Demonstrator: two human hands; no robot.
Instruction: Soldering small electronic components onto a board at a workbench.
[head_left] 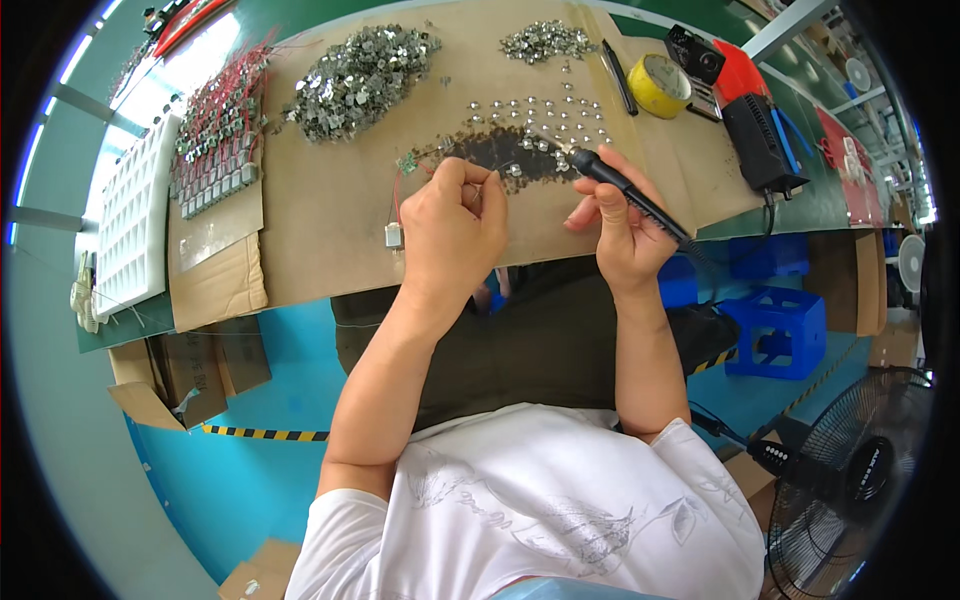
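Observation:
My right hand [635,240] grips a black soldering iron [632,192] like a pen, its tip pointing up and left over small shiny metal pieces [582,127] spread in loose rows. Its cord trails down to the right. My left hand [455,225] is closed in a pinch left of the iron; whatever lies between its fingertips is hidden. Beside that hand rests a small green circuit board [407,162], and a red wire runs down from it towards a small silver block [393,236]. A dark scorched patch [490,153] marks the cardboard behind my hands.
A big heap of metal pieces [362,80] and a smaller heap [547,41] lie farther back. At left are red-wired assemblies [220,165] and a white slotted tray [135,220]. Yellow tape [660,86], a black pen [619,78] and a black power unit [762,145] sit at right.

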